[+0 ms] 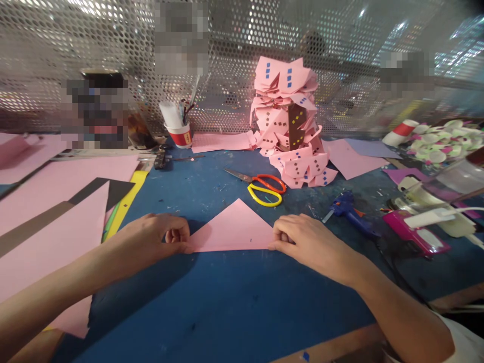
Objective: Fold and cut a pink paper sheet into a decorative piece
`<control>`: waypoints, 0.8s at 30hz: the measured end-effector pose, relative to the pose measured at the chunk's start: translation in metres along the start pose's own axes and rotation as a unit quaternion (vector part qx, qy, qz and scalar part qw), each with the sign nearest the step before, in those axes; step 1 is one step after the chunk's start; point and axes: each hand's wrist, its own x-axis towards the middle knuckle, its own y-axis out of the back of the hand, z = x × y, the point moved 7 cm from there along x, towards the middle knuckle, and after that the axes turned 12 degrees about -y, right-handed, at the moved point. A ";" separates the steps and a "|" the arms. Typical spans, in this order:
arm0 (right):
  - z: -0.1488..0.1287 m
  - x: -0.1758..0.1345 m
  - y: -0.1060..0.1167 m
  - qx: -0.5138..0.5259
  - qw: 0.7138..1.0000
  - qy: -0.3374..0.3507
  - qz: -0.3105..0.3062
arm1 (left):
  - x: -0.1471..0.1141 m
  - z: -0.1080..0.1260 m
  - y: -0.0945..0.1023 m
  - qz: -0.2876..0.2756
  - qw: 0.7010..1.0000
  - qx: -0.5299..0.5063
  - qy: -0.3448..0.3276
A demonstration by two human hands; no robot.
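A pink paper triangle lies on the blue tabletop, its peak pointing away from me and a straight edge along the near side. My left hand pinches its left corner between thumb and fingers. At the opposite corner, my right hand grips the paper the same way. Just beyond the peak rest scissors with one red and one yellow handle, blades pointing left. Farther back stands a tall stack of folded pink paper pieces dotted with small blue, brown and yellow squares.
Left, pink sheets overlap black and yellow paper. A paper cup with tools stands at the back. To the right lie a blue glue gun, a magenta device and a heap of pale round pieces. Perforated metal closes off the back.
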 end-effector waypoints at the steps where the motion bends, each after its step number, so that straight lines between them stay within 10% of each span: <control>1: 0.001 0.000 0.000 0.000 1.000 -0.001 -0.001 | 0.000 -0.001 0.000 0.000 1.000 0.002 0.000; 24: 0.013 -0.002 0.003 -0.006 1.000 -0.014 -0.014 | 0.002 -0.001 0.004 -0.014 1.000 -0.018 0.011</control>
